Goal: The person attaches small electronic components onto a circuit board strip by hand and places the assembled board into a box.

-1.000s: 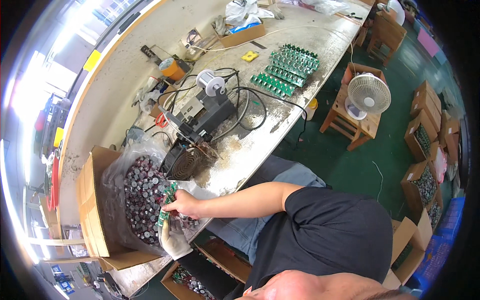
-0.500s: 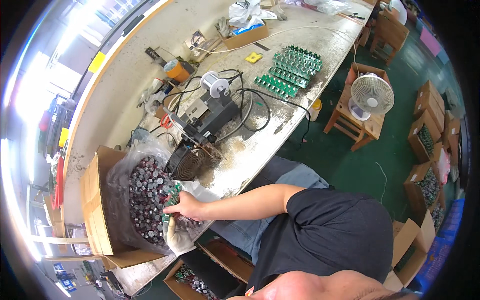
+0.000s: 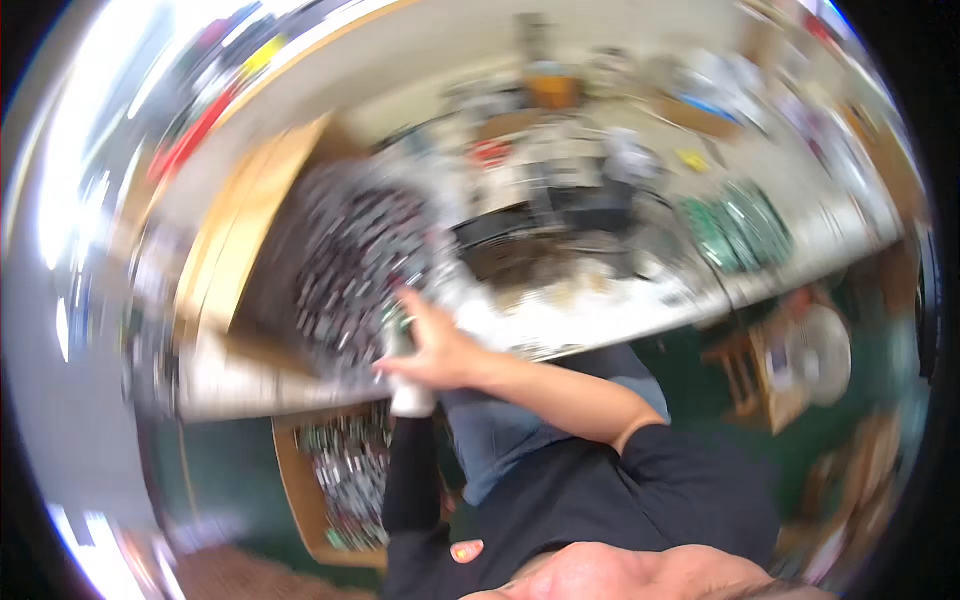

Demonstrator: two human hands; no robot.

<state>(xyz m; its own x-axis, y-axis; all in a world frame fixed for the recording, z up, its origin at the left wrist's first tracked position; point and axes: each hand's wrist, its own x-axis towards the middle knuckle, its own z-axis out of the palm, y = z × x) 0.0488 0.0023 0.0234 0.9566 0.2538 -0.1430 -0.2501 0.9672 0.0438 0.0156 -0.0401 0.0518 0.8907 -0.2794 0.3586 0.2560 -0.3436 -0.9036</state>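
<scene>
My left hand (image 3: 405, 370), in a pale glove with a dark sleeve, is closed on a small green circuit board (image 3: 401, 319) over the near side of the parts box. My bare right hand (image 3: 440, 345) is against the same board, thumb and forefinger bent round it and partly covering the left hand. Motion blur hides the board's detail. Behind both hands, many small round silver and dark parts (image 3: 355, 265) fill a clear plastic bag in a tilted cardboard box (image 3: 245, 235).
A dark soldering device (image 3: 590, 205) stands on the bench right of the bag. Rows of green circuit boards (image 3: 737, 228) lie further right. Below the bench edge, a cardboard box (image 3: 295, 490) holds assembled boards. A fan (image 3: 815, 355) stands on a wooden stool at right.
The view has swung, shifting the bench scene and blurring it. Both hands remain together at the parts bag with the green board; the box beneath the bench shows more fully.
</scene>
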